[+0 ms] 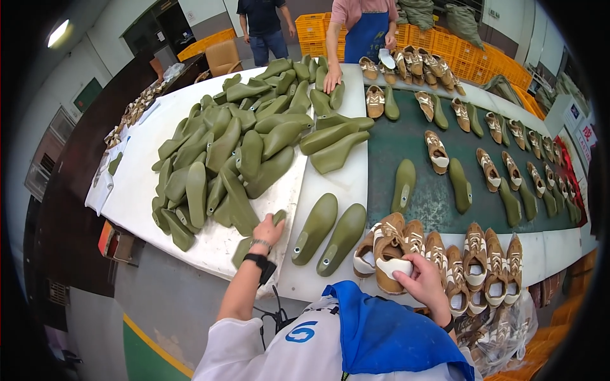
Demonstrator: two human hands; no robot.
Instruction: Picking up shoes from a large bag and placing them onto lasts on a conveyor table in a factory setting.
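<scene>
My left hand (269, 233) is closed on a green shoe last (279, 217) at the front edge of the white table; palm and wrist cover part of it. Another green piece (240, 253) shows beside the wrist. My right hand (419, 279) pinches the white heel of a brown sneaker (389, 246) with white stripes, its opening toward me. More brown sneakers (475, 254) stand in a row to its right. Between my hands lie two green lasts, one (316, 228) left of the other (343, 240). A big heap of lasts (222, 140) covers the table's left side.
On the dark green mat (438, 197), sneakers and lasts lie in rows. Across the table, a co-worker in a blue apron (368, 38) rests one hand (333, 77) by the lasts. Another person (264, 25) stands behind. Orange crates (311, 28) line the back; bagged sneakers (495, 336) sit at lower right.
</scene>
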